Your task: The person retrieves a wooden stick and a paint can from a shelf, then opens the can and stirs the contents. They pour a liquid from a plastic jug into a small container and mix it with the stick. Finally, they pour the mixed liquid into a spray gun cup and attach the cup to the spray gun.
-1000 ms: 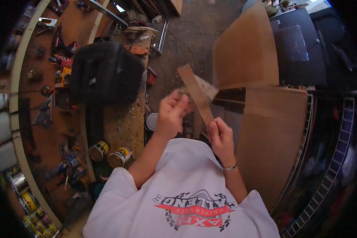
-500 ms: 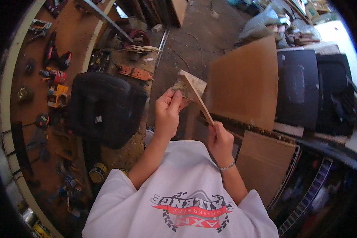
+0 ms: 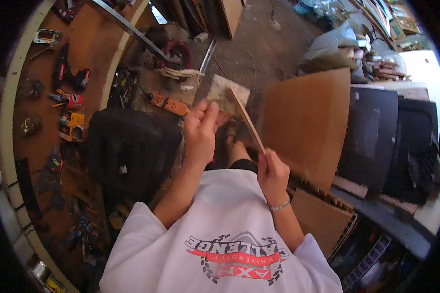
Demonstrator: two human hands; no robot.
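Observation:
A small flat pale piece of board (image 3: 237,95) with dark, worn-looking patches is held out in front of me. My left hand (image 3: 200,129) grips its near left edge, thumb on top and fingers partly hidden behind it. In my right hand (image 3: 274,172) is a thin wooden stick (image 3: 248,120), with the fist wrapped round its lower end. The stick slants up and to the left, its far tip lying over the board's face. Whether the tip touches the board I cannot tell.
Left of me stands a black padded seat (image 3: 132,151), with an orange power strip (image 3: 167,103) behind it. A shelf at far left carries a drill (image 3: 71,73) and other tools. Leaning brown panels (image 3: 305,122) and dark panels (image 3: 369,136) line the right side.
The board has shifted slightly up and left and turned a little. The stick's tip has moved slightly right, and my left fingers have shifted. My leg now shows below the board.

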